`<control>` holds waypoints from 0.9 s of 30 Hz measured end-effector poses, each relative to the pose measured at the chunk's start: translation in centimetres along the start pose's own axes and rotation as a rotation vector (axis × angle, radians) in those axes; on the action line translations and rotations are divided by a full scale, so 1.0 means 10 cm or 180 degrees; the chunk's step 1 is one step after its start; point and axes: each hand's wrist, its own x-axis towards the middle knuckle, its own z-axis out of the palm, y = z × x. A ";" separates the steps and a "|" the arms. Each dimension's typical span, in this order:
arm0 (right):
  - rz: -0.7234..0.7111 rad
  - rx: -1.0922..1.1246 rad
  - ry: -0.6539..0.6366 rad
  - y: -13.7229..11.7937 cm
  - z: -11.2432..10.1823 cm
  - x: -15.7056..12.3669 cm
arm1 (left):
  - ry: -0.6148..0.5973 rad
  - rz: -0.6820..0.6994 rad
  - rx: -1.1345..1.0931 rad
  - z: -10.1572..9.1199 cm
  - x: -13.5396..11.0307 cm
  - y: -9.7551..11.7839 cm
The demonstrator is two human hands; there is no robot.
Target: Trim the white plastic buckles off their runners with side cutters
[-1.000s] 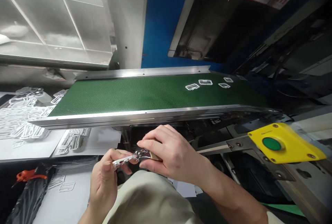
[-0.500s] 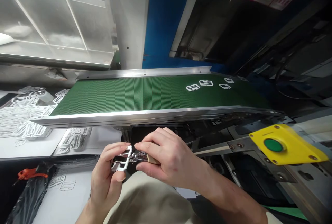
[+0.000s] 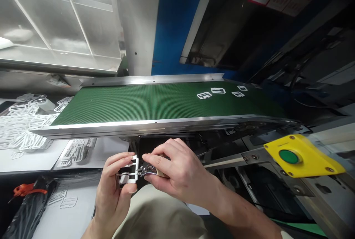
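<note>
My left hand [image 3: 115,189] is closed on a small white plastic frame [image 3: 136,169], thumb on its near edge and fingers along the far one. My right hand [image 3: 177,172] is wrapped around a pair of nippers [image 3: 148,169]. Their metal jaws meet the right side of the frame; whether they are fully closed on it I cannot make out. Both hands are above my lap, just before the near rail of the conveyor. Several similar white frames [image 3: 218,91] lie apart on the green belt [image 3: 124,102].
A large pile of white frames [image 3: 16,128] and a small bottle [image 3: 46,103] are at the left. Orange-handled cutters [image 3: 27,189] rest on black plastic [image 3: 30,213]. A yellow box with a green button [image 3: 303,156] stands at the right. The conveyor's metal rail [image 3: 138,123] crosses ahead.
The white frame has turned slightly in my left hand, its right side now more upright. The nippers stay against it. The whole view has shifted a little; the frames on the belt keep their arrangement.
</note>
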 end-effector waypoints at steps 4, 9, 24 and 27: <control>0.0023 -0.0033 0.0037 0.00 0.02 -0.01 | 0.0041 0.0006 0.0047 0.00 -0.01 0.01; -0.0036 -0.0181 0.0014 0.01 0.02 -0.01 | 0.0013 -0.0037 0.0116 0.01 -0.02 0.01; -0.0160 -0.0140 -0.0108 0.11 0.14 -0.01 | 0.0058 -0.0252 0.0189 0.02 -0.04 -0.01; -0.0098 0.0355 -0.0004 0.14 0.17 0.00 | 0.0025 -0.0509 -0.0189 0.03 -0.01 0.05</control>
